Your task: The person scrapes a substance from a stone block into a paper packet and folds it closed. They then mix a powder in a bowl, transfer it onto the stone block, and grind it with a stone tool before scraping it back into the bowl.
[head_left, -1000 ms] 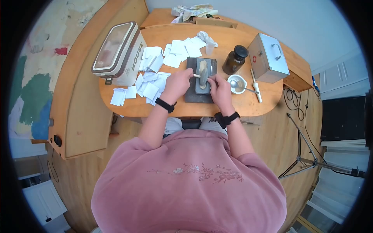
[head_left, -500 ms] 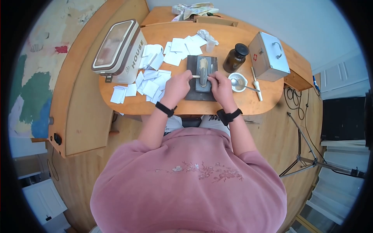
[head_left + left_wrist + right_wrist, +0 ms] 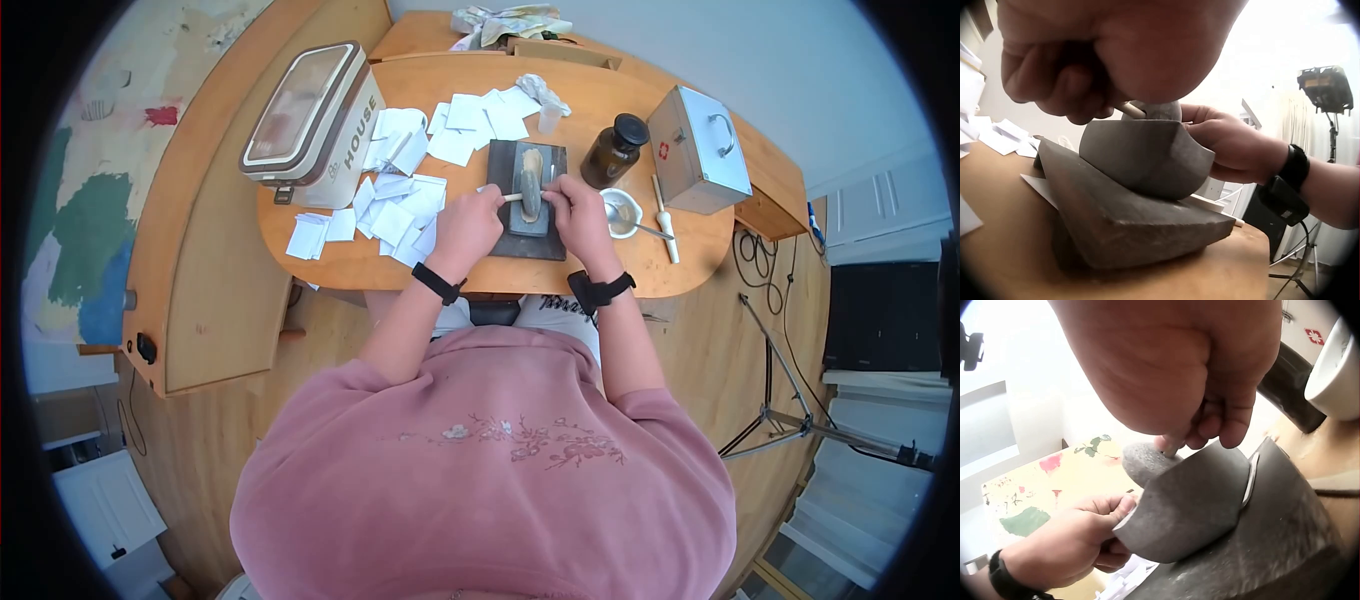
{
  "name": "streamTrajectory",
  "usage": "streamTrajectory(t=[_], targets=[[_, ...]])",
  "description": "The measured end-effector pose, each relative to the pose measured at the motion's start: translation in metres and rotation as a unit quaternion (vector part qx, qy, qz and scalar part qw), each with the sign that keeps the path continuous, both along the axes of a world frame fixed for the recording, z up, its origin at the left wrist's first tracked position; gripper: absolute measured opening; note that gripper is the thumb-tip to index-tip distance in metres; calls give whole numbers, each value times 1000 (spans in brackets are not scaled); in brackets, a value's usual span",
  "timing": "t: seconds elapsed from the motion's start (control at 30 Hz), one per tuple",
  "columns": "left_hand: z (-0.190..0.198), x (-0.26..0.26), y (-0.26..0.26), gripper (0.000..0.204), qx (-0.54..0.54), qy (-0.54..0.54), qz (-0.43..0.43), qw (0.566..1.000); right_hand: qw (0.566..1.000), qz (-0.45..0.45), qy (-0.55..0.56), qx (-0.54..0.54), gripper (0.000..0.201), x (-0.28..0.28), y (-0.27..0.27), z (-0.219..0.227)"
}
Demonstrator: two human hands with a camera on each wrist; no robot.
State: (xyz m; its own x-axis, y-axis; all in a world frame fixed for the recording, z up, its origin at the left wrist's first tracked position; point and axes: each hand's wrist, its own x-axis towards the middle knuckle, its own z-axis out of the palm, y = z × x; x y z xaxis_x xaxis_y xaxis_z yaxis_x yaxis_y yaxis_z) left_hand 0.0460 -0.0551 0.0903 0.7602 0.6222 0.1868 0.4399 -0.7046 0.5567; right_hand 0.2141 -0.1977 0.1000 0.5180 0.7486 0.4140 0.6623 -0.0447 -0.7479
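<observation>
A grey stone wheel (image 3: 531, 198) stands in a narrow grey trough (image 3: 527, 229), over a strip of beige material (image 3: 532, 161). The left hand (image 3: 470, 228) grips the wheel's pale rod on one side; the right hand (image 3: 585, 222) pinches its other end. Under the trough (image 3: 1141, 153) lies a dark slab (image 3: 1135, 219). In the left wrist view the right hand (image 3: 1232, 144) is beyond the wheel (image 3: 1159, 111). The right wrist view has the left hand (image 3: 1079, 534) beside the trough (image 3: 1188, 506), its fingertips partly hidden.
White papers (image 3: 395, 222) and a lidded HOUSE container (image 3: 352, 150) lie to the left. At right are a dark jar (image 3: 612, 155), a white bowl with spoon (image 3: 624, 228), a white stick (image 3: 668, 236) and a metal case (image 3: 690, 160). Crumpled plastic (image 3: 540, 92) is behind.
The wheel has tilted slightly and shifted a little within the trough, both hands moving with it and keeping their hold on the rod. The head view has also shifted slightly.
</observation>
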Motion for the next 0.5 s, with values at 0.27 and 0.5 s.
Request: streamTrajectory(t=[0.27,0.5], targets=[[2,24,20,13,44,-18,-9,999,1000,-20,10,10,9,19,16,1],[6,-3,-4,14,4,-2,-23,1000,999,-38,8,-4,8,-13,-9,8]])
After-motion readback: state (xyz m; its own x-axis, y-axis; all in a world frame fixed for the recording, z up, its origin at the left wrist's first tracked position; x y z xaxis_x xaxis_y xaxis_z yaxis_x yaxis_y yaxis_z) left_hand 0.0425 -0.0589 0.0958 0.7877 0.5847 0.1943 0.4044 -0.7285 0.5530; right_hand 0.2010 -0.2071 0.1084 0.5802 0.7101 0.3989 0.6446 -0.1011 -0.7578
